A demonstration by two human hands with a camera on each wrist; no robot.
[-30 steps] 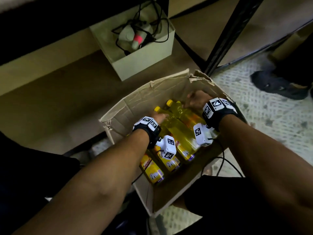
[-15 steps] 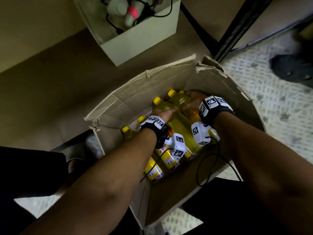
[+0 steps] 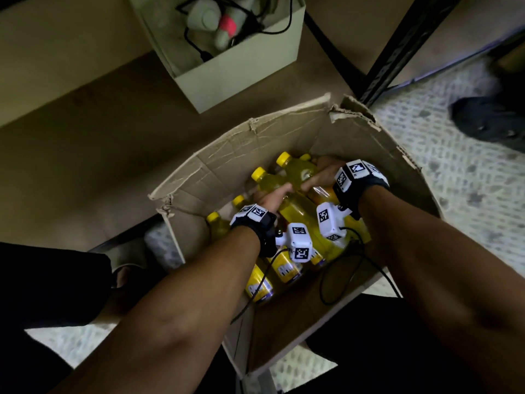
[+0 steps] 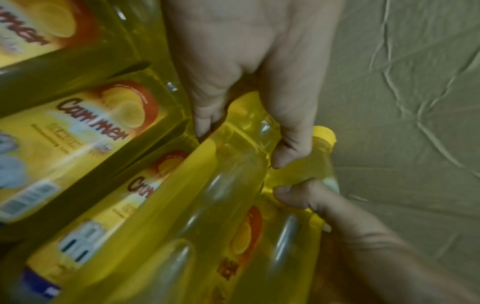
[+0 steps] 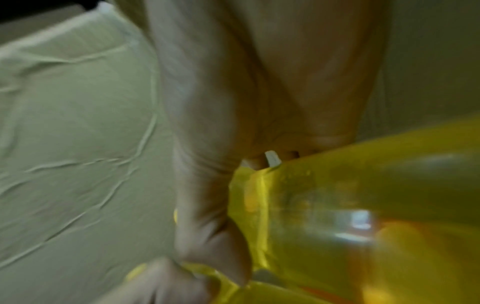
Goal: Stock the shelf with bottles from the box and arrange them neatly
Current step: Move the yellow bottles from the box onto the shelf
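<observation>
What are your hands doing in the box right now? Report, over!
Left hand and right hand both gripping yellow bottles inside the cardboard box. None lifted out yet. Bottles packed tight; wrist cables dangling in the box.

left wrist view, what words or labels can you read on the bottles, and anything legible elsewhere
"Carmen" as best it reads, on the upper bottle label.
"Ca..." cut off, on the lower bottle label.
Small print and barcodes on both: too blurred.
Wrist markers: square codes, no words.
Right wrist view: nothing legible.
</observation>
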